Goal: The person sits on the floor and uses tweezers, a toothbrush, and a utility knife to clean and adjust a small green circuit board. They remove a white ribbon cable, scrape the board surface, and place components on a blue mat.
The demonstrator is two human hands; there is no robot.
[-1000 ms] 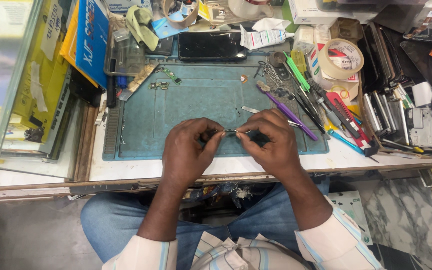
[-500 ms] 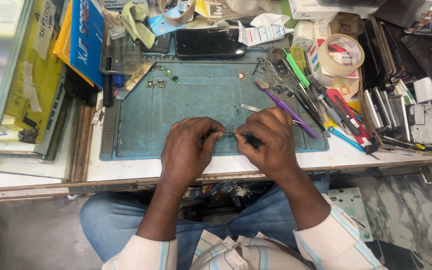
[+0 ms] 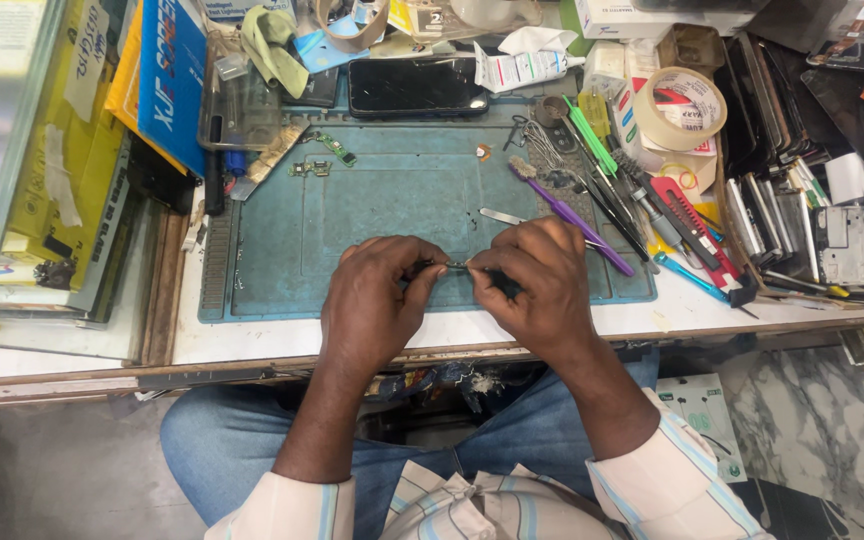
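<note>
Both hands meet over the front edge of a blue-green work mat (image 3: 392,200). My left hand (image 3: 377,300) pinches a small dark part (image 3: 420,268) between thumb and fingers. My right hand (image 3: 537,280) grips a thin dark-handled tool (image 3: 497,284) whose metal tip touches that part at the gap between the two hands. What the part is stays too small to tell. A pair of metal tweezers (image 3: 500,216) lies on the mat just beyond my right hand.
A black phone (image 3: 417,86) lies at the mat's far edge. Small circuit pieces (image 3: 324,158) sit at the mat's upper left. A purple brush (image 3: 572,215), screwdrivers and a tape roll (image 3: 685,108) crowd the right. Boxes (image 3: 157,80) stack at left.
The hands have stayed together at the mat's front edge with only slight finger shifts. The view has tilted a little.
</note>
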